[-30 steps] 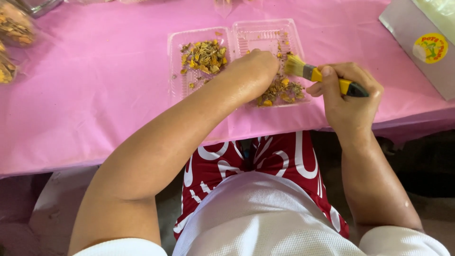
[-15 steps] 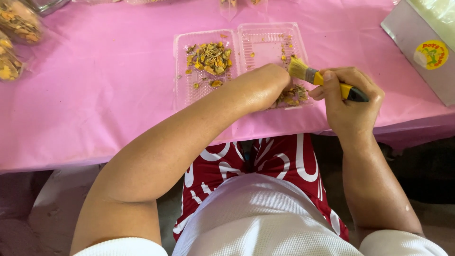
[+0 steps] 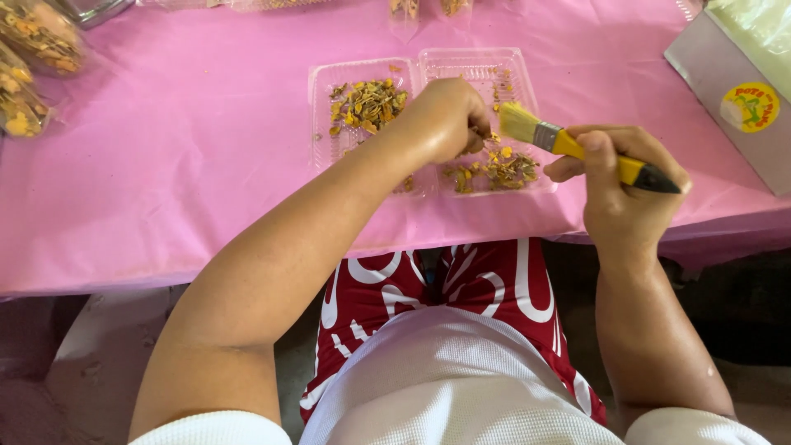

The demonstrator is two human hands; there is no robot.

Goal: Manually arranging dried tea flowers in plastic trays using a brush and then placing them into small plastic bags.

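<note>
the left hand [image 3: 445,119] is curled, its fingertips pinched down among the dried yellow-orange petal fragments [image 3: 493,169] in the right half of a clear, hinged plastic clamshell tray [image 3: 527,74]; whether a piece is actually gripped cannot be told, since the fingers are hidden behind the knuckles. the right hand [image 3: 622,185] is clenched around the yellow handle of a small flat paintbrush with pale bristles and a metal ferrule [image 3: 568,144], the bristles pointing left over the same compartment, just beside the left hand. the tray lies open on the pink paper-covered surface [image 3: 165,181], near its front edge; its left half holds a second heap of petal bits [image 3: 367,103]. judged from their look, the fragments are very light, dry and brittle, likely to crumble or scatter, so a soft fingertip pinch suits them. the tray seems thin, flexible and easily shifted; its rim is the best hold. the brush is stiff and light, well held at mid-handle. clear bags of similar material [image 3: 37,41] lie far left; a grey box with a round sticker [image 3: 733,91] sits far right.
</note>
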